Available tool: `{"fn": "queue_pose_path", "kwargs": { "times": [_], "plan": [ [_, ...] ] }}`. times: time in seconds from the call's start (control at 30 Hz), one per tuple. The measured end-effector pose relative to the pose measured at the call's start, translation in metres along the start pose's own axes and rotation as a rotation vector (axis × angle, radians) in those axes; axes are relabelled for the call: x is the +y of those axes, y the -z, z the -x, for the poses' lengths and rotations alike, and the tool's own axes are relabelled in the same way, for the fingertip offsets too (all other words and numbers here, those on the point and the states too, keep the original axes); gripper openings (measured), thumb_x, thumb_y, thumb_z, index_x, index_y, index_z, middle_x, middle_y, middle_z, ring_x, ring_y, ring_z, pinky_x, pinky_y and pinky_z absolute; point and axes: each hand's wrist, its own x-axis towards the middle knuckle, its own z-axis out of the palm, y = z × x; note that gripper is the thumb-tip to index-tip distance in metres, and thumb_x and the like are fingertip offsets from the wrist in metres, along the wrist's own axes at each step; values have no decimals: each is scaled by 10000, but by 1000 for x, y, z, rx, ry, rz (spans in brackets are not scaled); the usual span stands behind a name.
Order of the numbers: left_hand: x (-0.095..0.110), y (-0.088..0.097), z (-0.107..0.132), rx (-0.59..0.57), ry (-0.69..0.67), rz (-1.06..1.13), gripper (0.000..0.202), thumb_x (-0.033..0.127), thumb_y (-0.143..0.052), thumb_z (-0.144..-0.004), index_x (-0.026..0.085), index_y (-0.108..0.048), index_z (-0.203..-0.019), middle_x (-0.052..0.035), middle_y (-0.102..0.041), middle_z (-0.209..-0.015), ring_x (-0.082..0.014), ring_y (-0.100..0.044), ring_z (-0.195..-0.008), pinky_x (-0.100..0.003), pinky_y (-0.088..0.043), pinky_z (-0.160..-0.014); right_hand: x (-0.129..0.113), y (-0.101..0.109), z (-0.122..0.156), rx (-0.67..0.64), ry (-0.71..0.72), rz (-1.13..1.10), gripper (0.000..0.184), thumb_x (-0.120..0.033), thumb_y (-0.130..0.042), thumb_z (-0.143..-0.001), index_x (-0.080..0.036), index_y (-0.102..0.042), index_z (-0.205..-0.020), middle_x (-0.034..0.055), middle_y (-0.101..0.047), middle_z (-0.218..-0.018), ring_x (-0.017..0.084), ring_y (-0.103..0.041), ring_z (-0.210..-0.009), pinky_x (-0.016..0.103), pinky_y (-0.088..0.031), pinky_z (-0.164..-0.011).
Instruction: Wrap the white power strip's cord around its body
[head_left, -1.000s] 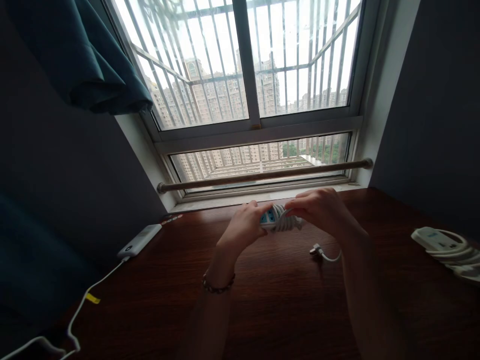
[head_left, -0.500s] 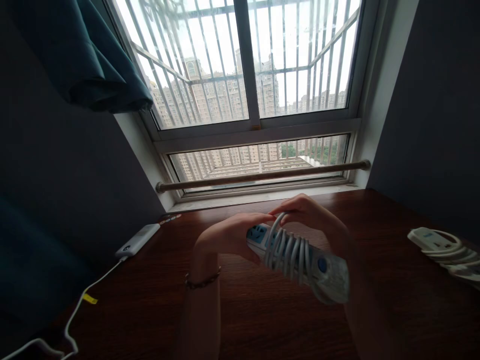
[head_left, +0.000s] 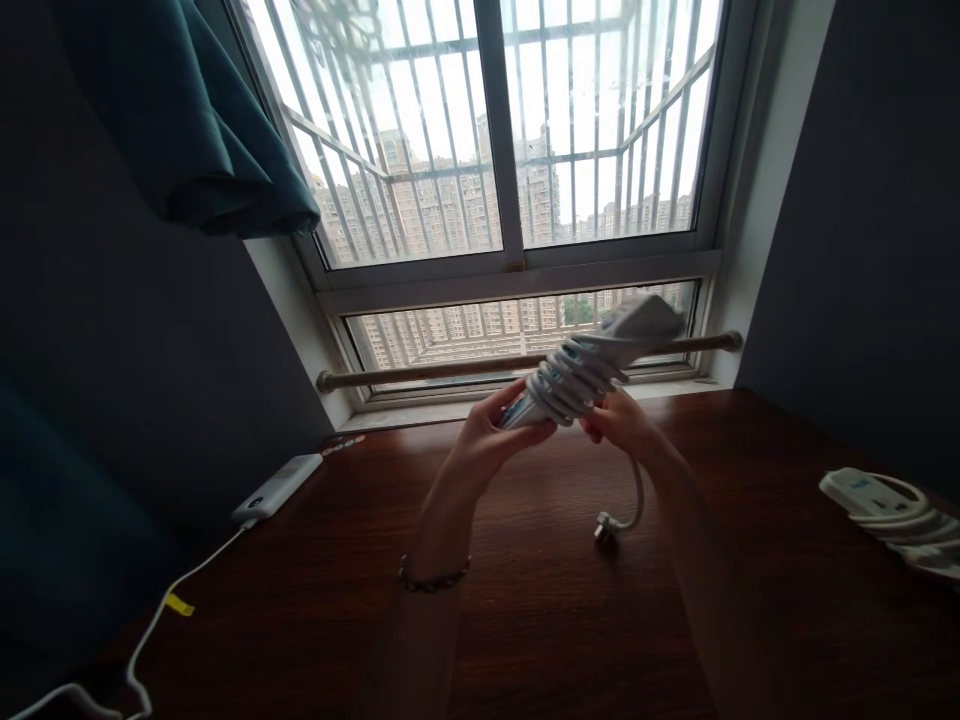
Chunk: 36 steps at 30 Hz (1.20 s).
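Note:
My left hand (head_left: 491,440) grips the near end of a white power strip (head_left: 592,360) that has its own white cable coiled round it several times. The strip points up and to the right, above the dark wooden desk (head_left: 525,600). Just under the strip, my right hand (head_left: 619,420) is closed on the loose end of the cable. From that hand the cable hangs down, and its plug (head_left: 604,528) rests on the desk. A bead bracelet sits on my left wrist.
A second white power strip (head_left: 885,500) with wound cable lies at the desk's right edge. A white power bank (head_left: 277,487) with a cable (head_left: 157,620) running off the near left lies at the left. Behind are a window, a wooden rail (head_left: 450,367) and a dark curtain (head_left: 187,130).
The power strip swung from pointing down and right toward me to pointing up and right toward the window. My right hand shifted beneath it, and the plug end now hangs onto the desk.

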Motion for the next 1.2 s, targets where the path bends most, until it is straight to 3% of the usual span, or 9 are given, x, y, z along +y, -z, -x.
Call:
{"fn": "queue_pose_path", "kwargs": {
  "times": [0.13, 0.3, 0.43, 0.53, 0.63, 0.77, 0.9, 1.03, 1.2],
  "plan": [
    [-6, 10, -9, 376, -42, -17, 521, 371, -752, -609, 140, -622, -1057, -44, -662, -787, -102, -578, -603, -207, -451, -555, -1, 10, 10, -139, -231, -14, 409, -387, -671, -716, -118, -529, -989, -53, -493, -445, 86, -438, -371, 186, -341, -368],
    [-18, 46, -22, 748, -109, -283, 626, 552, -612, -675, 130, -541, -1131, -69, -642, -815, -127, -572, -567, -244, -450, -502, -13, 7, 18, -225, -308, -65, 330, -330, -675, -726, -121, -516, -925, -46, -509, -446, 70, -432, -383, 170, -325, -388],
    [-23, 68, -25, 1004, -188, -535, 603, 492, -680, -646, 164, -531, -1130, -57, -615, -891, -176, -585, -742, -293, -461, -683, -18, -7, 15, -175, -328, -140, 278, -283, -653, -733, -148, -469, -892, -53, -513, -463, 71, -449, -395, 160, -324, -385],
    [-24, 75, -22, 1059, -220, -708, 590, 456, -711, -627, 191, -553, -1130, -85, -609, -1036, -258, -570, -947, -368, -420, -861, -25, -14, 15, -263, -316, -259, 361, -288, -657, -734, -167, -473, -1020, -26, -581, -566, 92, -524, -469, 185, -415, -449],
    [-25, 75, -18, 1037, -178, -1001, 666, 460, -709, -628, 203, -517, -1211, -118, -595, -1070, -318, -562, -1003, -405, -424, -871, -35, -11, 19, -375, -254, -493, 401, -293, -675, -738, -168, -519, -1085, 12, -625, -664, 115, -592, -572, 232, -496, -554],
    [-31, 68, -20, 860, -57, -1339, 667, 481, -656, -682, 211, -476, -1265, -115, -596, -996, -298, -606, -911, -358, -475, -771, -46, 0, 27, -303, -191, -639, 276, -248, -685, -746, -134, -617, -989, 25, -636, -675, 74, -574, -513, 156, -472, -486],
    [-43, 53, -26, 646, 65, -1401, 644, 453, -624, -719, 232, -435, -1294, -104, -569, -983, -286, -590, -908, -350, -458, -776, -51, 6, 36, -359, -161, -705, 186, -257, -597, -816, -91, -651, -881, 92, -676, -741, 151, -663, -620, 214, -527, -570],
    [-55, 39, -29, 482, 124, -1375, 635, 414, -634, -709, 236, -439, -1287, -97, -547, -986, -276, -577, -909, -342, -443, -785, -53, 9, 42, -330, -81, -726, 249, -237, -697, -715, -125, -627, -925, 115, -692, -890, 230, -676, -829, 316, -533, -746],
    [-65, 37, -30, 303, 231, -1313, 621, 324, -696, -615, 213, -526, -1202, -97, -473, -1041, -259, -576, -873, -342, -437, -794, -50, 14, 39, -129, -162, -538, 273, -365, -702, -720, -138, -581, -812, 90, -695, -734, 197, -681, -635, 238, -528, -534]
  ]
}}
